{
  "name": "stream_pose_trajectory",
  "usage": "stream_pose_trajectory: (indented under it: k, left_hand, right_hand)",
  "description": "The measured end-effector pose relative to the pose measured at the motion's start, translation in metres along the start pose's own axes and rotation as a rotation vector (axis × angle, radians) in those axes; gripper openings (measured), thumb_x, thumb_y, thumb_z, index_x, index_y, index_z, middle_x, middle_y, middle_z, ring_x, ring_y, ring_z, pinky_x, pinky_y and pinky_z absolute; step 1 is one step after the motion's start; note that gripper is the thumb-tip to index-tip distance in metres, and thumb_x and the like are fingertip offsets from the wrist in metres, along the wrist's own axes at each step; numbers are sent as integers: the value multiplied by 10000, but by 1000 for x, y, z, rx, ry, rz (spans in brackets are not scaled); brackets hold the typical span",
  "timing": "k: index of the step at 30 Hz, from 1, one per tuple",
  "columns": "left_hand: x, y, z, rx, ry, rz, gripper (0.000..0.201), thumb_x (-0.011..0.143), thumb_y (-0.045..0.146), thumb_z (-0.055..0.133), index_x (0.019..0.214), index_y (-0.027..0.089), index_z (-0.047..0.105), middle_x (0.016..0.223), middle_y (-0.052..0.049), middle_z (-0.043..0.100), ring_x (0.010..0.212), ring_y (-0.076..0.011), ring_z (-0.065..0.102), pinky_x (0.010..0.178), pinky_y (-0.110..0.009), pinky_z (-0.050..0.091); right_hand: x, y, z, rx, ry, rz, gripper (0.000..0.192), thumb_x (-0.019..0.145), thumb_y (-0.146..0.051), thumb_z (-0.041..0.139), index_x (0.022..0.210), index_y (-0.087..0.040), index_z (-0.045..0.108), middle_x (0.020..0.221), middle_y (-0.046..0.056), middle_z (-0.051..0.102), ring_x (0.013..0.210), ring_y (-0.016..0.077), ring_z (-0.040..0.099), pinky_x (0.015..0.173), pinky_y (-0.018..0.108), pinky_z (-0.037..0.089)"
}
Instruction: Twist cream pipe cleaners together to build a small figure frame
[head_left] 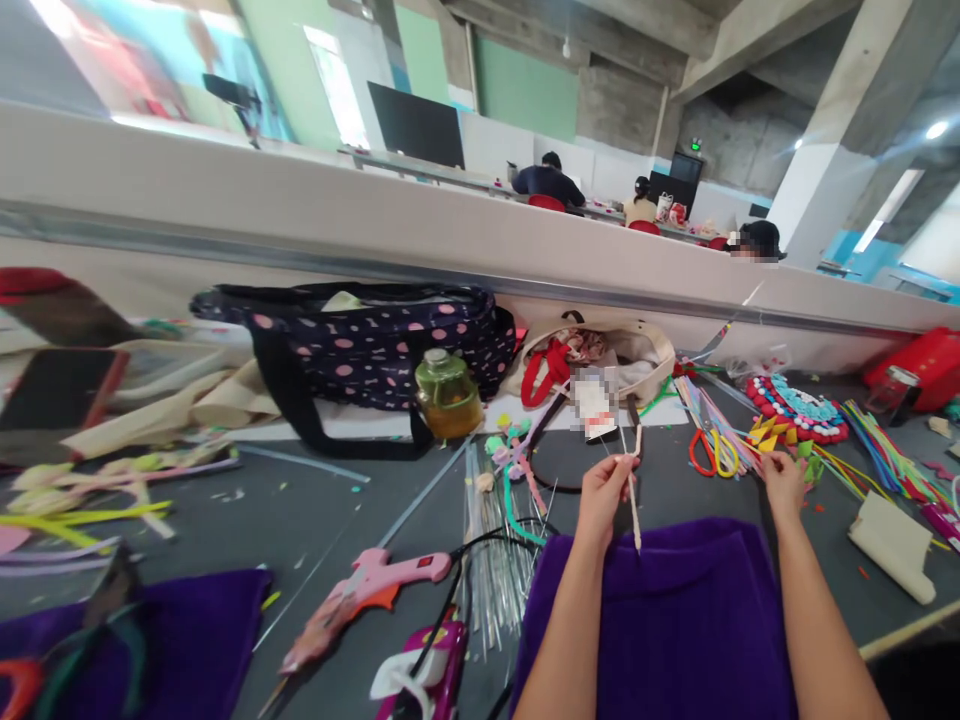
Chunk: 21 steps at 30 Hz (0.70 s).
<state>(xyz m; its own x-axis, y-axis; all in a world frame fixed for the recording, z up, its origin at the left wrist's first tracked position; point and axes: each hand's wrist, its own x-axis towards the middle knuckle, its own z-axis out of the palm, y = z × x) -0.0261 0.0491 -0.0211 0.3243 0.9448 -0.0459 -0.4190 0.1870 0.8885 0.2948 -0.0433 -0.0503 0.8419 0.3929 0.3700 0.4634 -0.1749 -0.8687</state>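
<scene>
My left hand (606, 492) is closed in a pinch on a pale pink pipe cleaner (635, 515). The stick's lower end hangs over the purple cloth (690, 620), and its top bends upward past my fingers. To the right, my right hand (784, 488) has its fingers curled together beside some yellow pieces (766, 434) and green pieces (810, 466). What sits between those fingertips, if anything, is too small to make out. Red and yellow scissors (726, 455) lie left of it, on a bundle of coloured pipe cleaners (697, 405).
A pink glue gun (375, 585) lies left of many clear glue sticks (491, 560). Behind stand a green-capped bottle (448, 395), a dark patterned bag (352, 345) and a beige bag (649, 355). Pliers (112, 630) rest at lower left. A white partition (375, 230) crosses behind.
</scene>
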Motion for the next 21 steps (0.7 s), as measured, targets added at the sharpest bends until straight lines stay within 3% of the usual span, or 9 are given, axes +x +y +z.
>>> stream_pose_trajectory:
  k: [4,11,18,21]
  left_hand:
    - [-1,1,1,-21,-1,1,429,650,518,707,785,112,676,535,26,516,428,-39,389,409,-163,297]
    - [-1,2,1,-40,-3,8,443,651,530,701,780,107,672,520,30,505,423,-44,391,404,-169,291]
    - [-1,3,0,-47,-13,17,438,647,527,703,784,112,680,521,27,516,422,-43,390,406,-169,285]
    - [-1,3,0,-45,-23,26,429,663,521,694,790,111,680,531,22,525,425,-43,388,407,-172,293]
  right_hand:
    - [15,-2,-5,-290,-72,-37,253,692,-383,602,767,-170,716,752,103,696,707,240,572,653,311,387]
    - [31,-11,5,-646,-300,-61,205,752,-347,567,737,-224,730,793,85,713,732,230,618,608,281,361]
    - [28,-9,12,-780,-439,-88,88,684,-267,632,634,-204,668,684,65,671,666,219,621,570,263,345]
    - [30,-7,10,-757,-475,-120,126,670,-248,633,559,-189,628,587,46,627,596,193,600,546,250,338]
